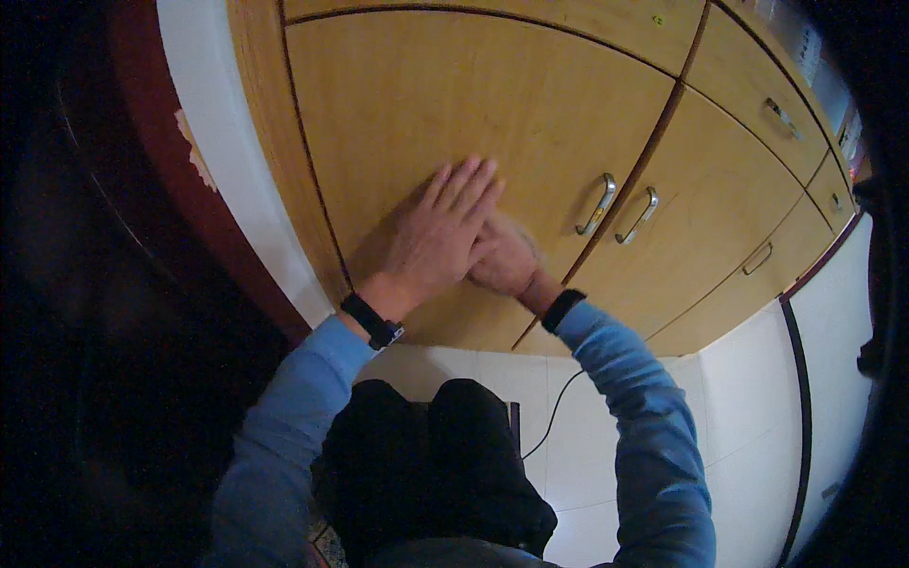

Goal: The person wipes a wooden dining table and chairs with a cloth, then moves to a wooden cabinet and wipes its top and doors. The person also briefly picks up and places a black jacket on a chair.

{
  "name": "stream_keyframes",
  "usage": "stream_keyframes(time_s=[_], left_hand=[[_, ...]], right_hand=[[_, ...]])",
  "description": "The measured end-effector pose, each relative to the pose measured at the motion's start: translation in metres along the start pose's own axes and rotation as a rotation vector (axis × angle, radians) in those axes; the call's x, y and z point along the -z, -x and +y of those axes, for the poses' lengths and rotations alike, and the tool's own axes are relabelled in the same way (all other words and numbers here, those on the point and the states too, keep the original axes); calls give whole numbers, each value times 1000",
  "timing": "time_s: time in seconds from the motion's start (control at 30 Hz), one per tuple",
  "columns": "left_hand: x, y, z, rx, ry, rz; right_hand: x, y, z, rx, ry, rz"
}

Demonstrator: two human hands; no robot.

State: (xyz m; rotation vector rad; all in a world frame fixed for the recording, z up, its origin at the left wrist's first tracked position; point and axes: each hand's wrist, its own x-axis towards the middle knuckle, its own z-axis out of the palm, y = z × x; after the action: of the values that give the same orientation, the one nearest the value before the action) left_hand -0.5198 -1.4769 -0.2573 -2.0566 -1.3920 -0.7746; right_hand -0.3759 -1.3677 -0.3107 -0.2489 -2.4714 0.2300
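My left hand (440,238) lies over my right hand (504,255), and the two touch in front of a wooden cabinet door (440,92). The left fingers are extended and point up the door, with small gaps between them. The right hand's fingers are largely hidden beneath the left, so whether it holds anything does not show. Each wrist has a black band. To the right of my hands is a metal door handle (606,206), with a second metal handle (646,215) on the neighbouring door. Both doors look closed.
Drawers (767,106) run above the doors, and items stand on the cabinet top at the far right. A white door frame (227,163) edges the left. Below are pale floor tiles (582,461), a thin black cable (557,412) and my dark-clothed knees (433,454).
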Motion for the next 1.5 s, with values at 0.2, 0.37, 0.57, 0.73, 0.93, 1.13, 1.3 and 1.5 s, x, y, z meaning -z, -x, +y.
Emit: stream_keyframes(time_s=[0.2, 0.37, 0.57, 0.73, 0.93, 1.13, 1.3, 1.5], left_hand=[[-22, 78, 5, 7, -7, -221], [34, 78, -28, 149, -66, -12], [90, 104, -62, 334, -290, 159], [104, 117, -83, 317, -484, 229], [135, 127, -81, 258, -501, 356], [154, 132, -92, 313, -544, 576], [136, 120, -125, 448, -495, 664], [125, 116, -144, 381, -532, 753]], right_hand=[[-11, 32, 29, 590, 771, -218], [79, -26, -2, 424, 891, 58], [108, -107, -21, 141, 727, 707], [-5, -104, -43, 497, 853, 286], [-18, -111, -60, 518, 767, 82], [32, -240, -111, 380, 630, 588], [11, -269, -131, 490, 634, 599], [-59, -206, -85, 432, 800, 341]])
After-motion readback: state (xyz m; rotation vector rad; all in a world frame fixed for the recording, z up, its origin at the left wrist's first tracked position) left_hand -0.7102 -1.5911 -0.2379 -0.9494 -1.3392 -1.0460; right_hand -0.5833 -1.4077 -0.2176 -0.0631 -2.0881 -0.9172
